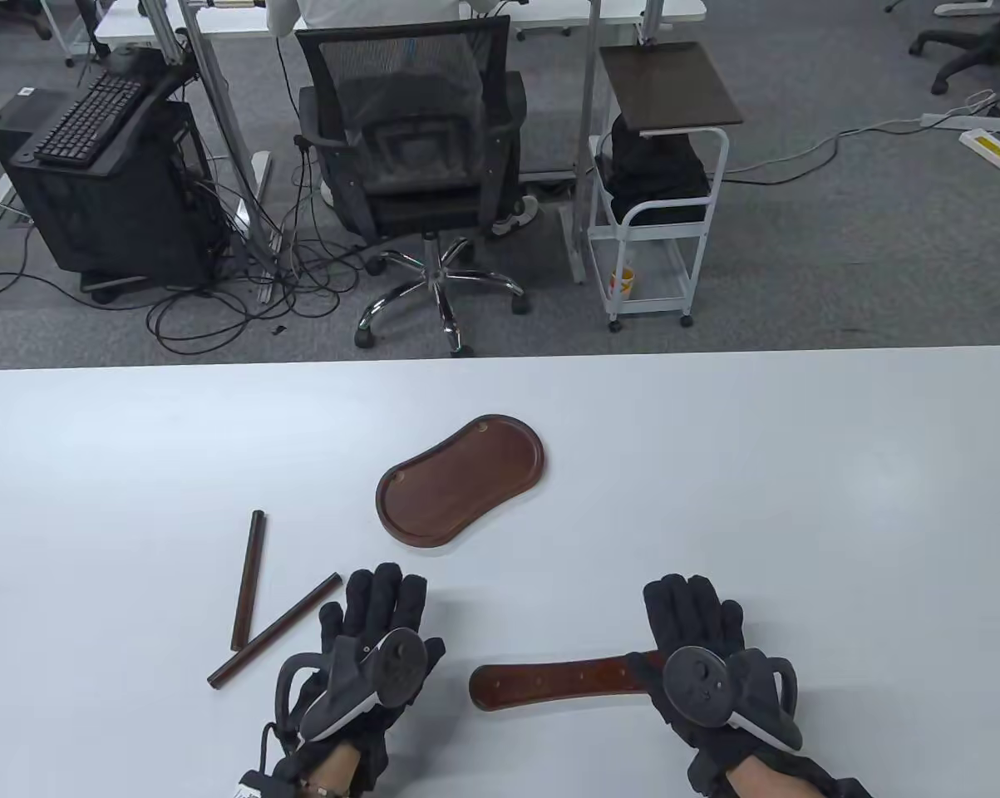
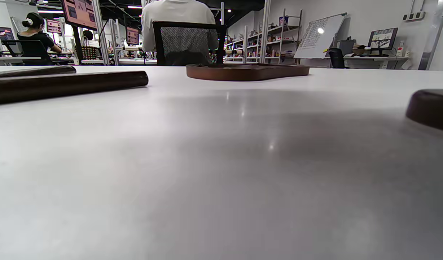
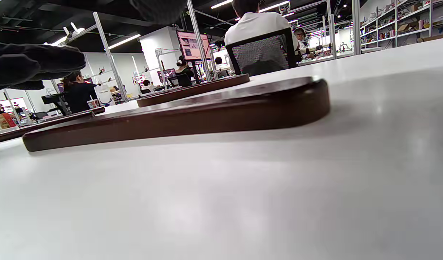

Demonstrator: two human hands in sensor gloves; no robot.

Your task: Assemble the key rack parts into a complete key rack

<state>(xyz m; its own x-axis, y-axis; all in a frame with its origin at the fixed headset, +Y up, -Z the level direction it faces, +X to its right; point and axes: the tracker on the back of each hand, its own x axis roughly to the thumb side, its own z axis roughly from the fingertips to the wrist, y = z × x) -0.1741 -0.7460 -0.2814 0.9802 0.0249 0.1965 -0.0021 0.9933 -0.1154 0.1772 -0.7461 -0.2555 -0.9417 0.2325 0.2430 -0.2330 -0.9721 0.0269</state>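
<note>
A kidney-shaped dark wooden base tray (image 1: 460,480) lies mid-table. Two dark wooden rods lie at the left: one (image 1: 248,579) runs nearly straight away from me, the other (image 1: 275,630) lies slanted beside it. A flat reddish wooden bar with holes (image 1: 549,683) lies near the front. My left hand (image 1: 379,611) lies flat on the table with its fingers stretched out, between the slanted rod and the bar, holding nothing. My right hand (image 1: 692,619) lies with straight fingers over the bar's right end. In the right wrist view its fingers (image 3: 34,65) hang above the bar (image 3: 178,115).
The white table (image 1: 799,499) ends at a far edge, with an office chair (image 1: 416,158) and a small cart (image 1: 657,191) beyond it. The left wrist view shows a rod (image 2: 62,86), the tray (image 2: 246,71) and the bar's end (image 2: 430,108).
</note>
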